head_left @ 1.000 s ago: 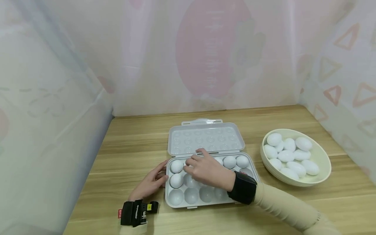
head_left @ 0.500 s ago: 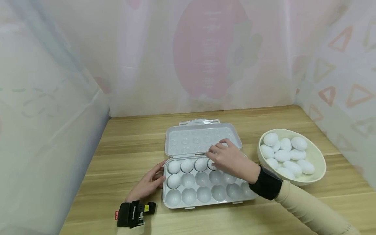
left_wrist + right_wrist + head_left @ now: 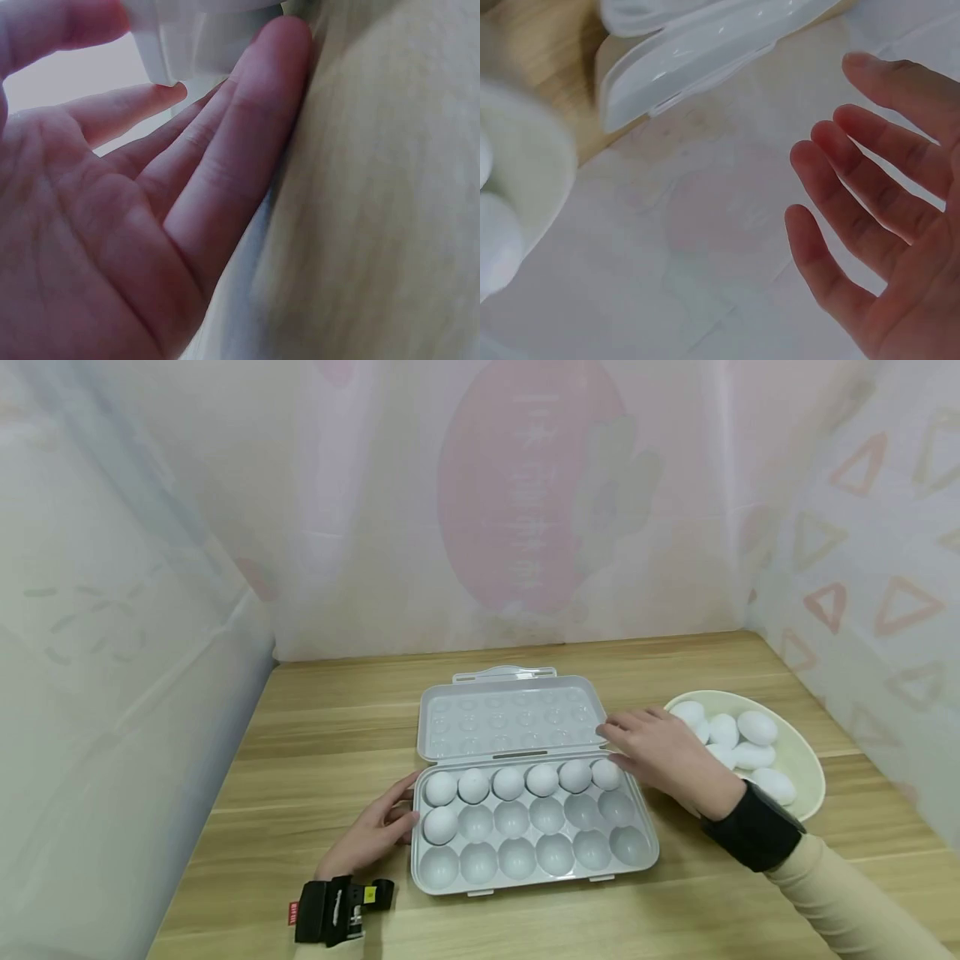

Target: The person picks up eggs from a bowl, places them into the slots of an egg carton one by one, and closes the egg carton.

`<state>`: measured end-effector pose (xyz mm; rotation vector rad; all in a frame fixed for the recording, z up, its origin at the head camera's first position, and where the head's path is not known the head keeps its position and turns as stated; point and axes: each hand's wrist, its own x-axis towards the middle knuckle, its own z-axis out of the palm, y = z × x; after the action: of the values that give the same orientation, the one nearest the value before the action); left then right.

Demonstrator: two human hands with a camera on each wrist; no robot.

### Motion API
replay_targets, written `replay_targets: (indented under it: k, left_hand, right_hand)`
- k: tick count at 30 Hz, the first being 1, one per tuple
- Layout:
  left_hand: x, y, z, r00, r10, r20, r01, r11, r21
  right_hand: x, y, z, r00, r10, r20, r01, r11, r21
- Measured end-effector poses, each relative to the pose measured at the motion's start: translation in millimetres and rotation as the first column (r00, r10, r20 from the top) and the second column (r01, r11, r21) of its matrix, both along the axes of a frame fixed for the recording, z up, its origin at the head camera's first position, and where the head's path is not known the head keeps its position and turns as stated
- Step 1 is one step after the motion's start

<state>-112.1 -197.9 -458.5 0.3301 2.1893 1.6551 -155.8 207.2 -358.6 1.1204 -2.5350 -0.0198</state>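
Observation:
My left hand point(image 3: 372, 833) rests at the left side of a white plastic egg box point(image 3: 534, 870), its thumb and fingertips touching the side wall. In the left wrist view the fingers point(image 3: 240, 142) reach fairly straight along the table toward the box. Several white eggs point(image 3: 508, 783) fill the box's back row, and a single egg point(image 3: 440, 825) lies at the left of the middle row. My right hand point(image 3: 667, 756) holds nothing and hovers between the box and a cream bowl point(image 3: 813, 777) of eggs; its spread fingers point(image 3: 855, 217) show in the right wrist view.
The lid point(image 3: 510, 714) of the egg box lies folded back behind it on the wooden table point(image 3: 345, 727). More white eggs point(image 3: 757, 727) sit in the bowl, partly hidden by my right hand. Pale printed sheets point(image 3: 360, 527) enclose the back and sides.
My right hand has moved right from over the box's back row, past its right end, toward the bowl, uncovering the eggs in that row. My left hand stays at the box's left side.

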Motion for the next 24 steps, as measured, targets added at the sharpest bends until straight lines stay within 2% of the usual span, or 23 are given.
replay_targets:
  k: [5, 10, 14, 17, 21, 24]
  left_hand:
    - [0.5, -0.1, -0.6, 1.0, -0.001, -0.004, 0.001, 1.0, 0.003]
    - [0.4, -0.2, 0.0, 1.0, 0.002, -0.008, -0.002, 1.0, 0.012]
    - [0.7, -0.3, 0.0, 1.0, -0.002, -0.018, 0.002, 1.0, 0.012]
    - [0.9, 0.0, -0.1, 1.0, -0.006, -0.02, 0.007, 1.0, 0.013]
    - [0.9, 0.8, 0.1, 1.0, -0.007, -0.012, 0.007, 1.0, 0.014]
    - [0.5, 1.4, -0.7, 1.0, -0.003, -0.012, 0.003, 1.0, 0.007]
  right_hand:
    - [-2.9, 26, 3.9, 0.996, -0.084, -0.002, 0.084, 0.996, -0.022]
    - [-7.6, 51, 4.8, 0.991, -0.134, -0.013, 0.133, 0.989, -0.058]
    - [-13.9, 71, 3.1, 0.982, -0.183, 0.045, 0.186, 0.979, -0.078]
    - [-19.1, 87, 0.1, 0.961, -0.24, 0.135, 0.253, 0.964, -0.085]
    - [-25.3, 111, -5.4, 0.916, -0.314, 0.25, 0.344, 0.935, -0.085]
    - [-30.4, 126, -10.3, 0.888, -0.34, 0.31, 0.385, 0.918, -0.093]
